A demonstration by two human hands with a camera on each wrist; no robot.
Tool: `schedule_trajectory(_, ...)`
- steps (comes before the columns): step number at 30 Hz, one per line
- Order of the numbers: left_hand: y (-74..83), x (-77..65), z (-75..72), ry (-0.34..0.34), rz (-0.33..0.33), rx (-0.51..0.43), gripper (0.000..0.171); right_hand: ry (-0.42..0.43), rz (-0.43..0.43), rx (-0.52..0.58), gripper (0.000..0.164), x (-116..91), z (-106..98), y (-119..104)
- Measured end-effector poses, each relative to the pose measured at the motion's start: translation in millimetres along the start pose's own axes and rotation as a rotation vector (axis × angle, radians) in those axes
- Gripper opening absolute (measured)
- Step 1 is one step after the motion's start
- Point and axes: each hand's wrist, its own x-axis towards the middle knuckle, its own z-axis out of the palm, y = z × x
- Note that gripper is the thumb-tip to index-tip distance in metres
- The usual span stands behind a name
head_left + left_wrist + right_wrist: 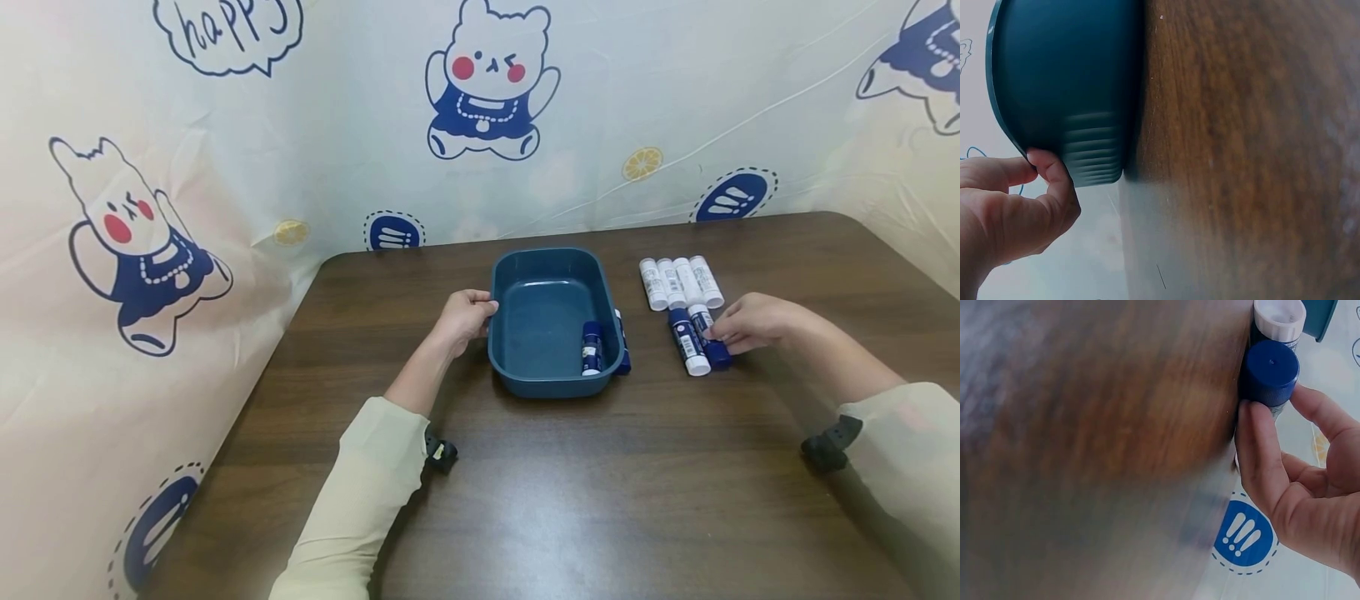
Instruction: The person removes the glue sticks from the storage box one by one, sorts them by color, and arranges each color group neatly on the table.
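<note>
My left hand [465, 318] pinches the left rim of a dark teal plastic bin [551, 388]; in the left wrist view thumb and finger meet at the bin's [1063, 75] edge. Inside the bin, at its right, lies a dark blue glue stick [592, 348]. Another blue stick [624, 357] lies just outside the right wall, partly hidden. My right hand [753, 322] holds a blue-and-white glue stick [718, 355] between thumb and fingers by its blue-capped end [1271, 372]. Touching or close beside it is a similar stick [687, 342] with a white end [1280, 320].
Several white glue sticks [682, 283] lie in a row behind the blue pair. Everything stands on a dark brown wooden table [570, 483], with a printed cloth [337, 142] hanging behind and at the sides.
</note>
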Motion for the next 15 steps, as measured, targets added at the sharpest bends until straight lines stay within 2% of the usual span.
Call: schedule_trajectory(15,1.8,-1.3,0.2,0.004,-0.009,-0.002,0.034,-0.004,0.016,-0.023,0.050,-1.7,0.8,-4.1)
